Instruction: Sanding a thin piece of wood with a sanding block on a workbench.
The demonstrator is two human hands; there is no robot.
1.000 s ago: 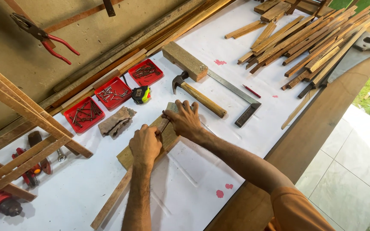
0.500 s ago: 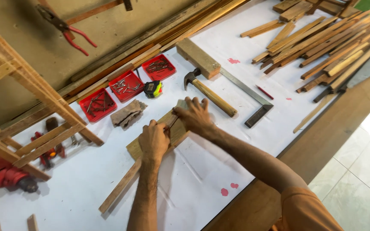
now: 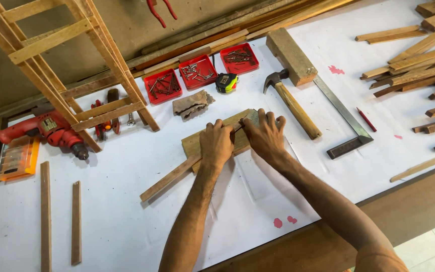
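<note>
Both my hands rest on a short wooden board [image 3: 193, 145] lying on the white-covered table [image 3: 127, 221]. My left hand [image 3: 216, 143] presses down on the board's middle with fingers curled. My right hand [image 3: 264, 133] sits right beside it on the board's right end, fingers bent; something thin and dark shows between the two hands, too small to identify. A long thin wooden strip [image 3: 169, 179] runs diagonally out from under the board toward the lower left.
A hammer [image 3: 290, 100], steel try square [image 3: 346, 123], red pencil [image 3: 366, 119], wood block [image 3: 291, 56], tape measure [image 3: 226, 82], rag [image 3: 192, 104], three red nail trays [image 3: 197, 72]. Red drill [image 3: 46, 132] and wooden frame [image 3: 71, 65] at left. Wood strips [image 3: 419, 65] at right.
The view has shifted, so the bench sits higher and further right in frame, and the drill has come into sight. My two hands have drawn close together on the board.
</note>
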